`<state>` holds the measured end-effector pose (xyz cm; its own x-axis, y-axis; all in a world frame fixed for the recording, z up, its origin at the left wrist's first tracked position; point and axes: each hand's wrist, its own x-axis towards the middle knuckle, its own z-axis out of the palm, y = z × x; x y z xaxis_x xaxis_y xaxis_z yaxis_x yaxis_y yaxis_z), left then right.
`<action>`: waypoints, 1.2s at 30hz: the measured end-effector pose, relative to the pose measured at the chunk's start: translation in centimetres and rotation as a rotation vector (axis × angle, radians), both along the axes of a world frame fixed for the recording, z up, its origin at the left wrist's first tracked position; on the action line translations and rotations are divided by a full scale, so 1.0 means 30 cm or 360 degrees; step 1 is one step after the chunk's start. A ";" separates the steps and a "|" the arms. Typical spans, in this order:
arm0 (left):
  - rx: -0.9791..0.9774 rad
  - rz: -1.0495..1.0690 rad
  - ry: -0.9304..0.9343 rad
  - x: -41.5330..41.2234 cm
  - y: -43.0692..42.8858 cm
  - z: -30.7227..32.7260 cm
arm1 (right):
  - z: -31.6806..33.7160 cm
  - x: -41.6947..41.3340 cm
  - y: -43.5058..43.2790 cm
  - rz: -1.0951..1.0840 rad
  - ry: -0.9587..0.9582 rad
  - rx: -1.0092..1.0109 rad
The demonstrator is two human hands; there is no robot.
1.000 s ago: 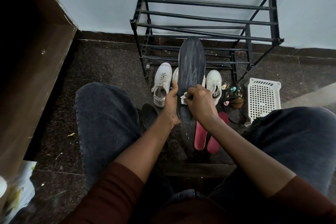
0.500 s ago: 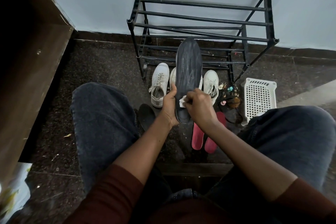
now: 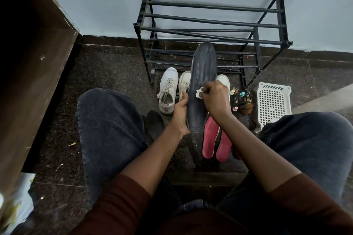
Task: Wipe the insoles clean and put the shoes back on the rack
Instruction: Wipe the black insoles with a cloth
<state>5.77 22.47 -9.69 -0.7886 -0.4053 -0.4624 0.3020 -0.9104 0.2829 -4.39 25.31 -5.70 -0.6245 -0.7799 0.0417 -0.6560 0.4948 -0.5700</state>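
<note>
Our left hand (image 3: pixel 180 112) grips the heel edge of the long dark-grey ribbed insole (image 3: pixel 203 74), toe toward twelve o'clock. Our right hand (image 3: pixel 214 99) pinches a small white cloth (image 3: pixel 199 93) against it. We judge it light and bendy, best supported mid-length.

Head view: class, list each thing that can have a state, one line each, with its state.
Dark insole: held up off the floor.
Left hand: grips the insole's lower edge.
Right hand: pinches a white cloth against it.
Red insoles: lying on floor.
White shoes: on floor, off the rack.
</note>
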 end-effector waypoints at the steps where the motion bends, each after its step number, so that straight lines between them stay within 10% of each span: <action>1: -0.0015 -0.0011 0.0012 -0.001 -0.002 0.002 | 0.001 -0.001 0.006 0.0023 0.0002 -0.0001; 36: -0.0090 -0.0043 -0.0053 0.000 -0.045 0.040 | 0.023 0.073 0.103 0.0186 -0.0017 -0.0094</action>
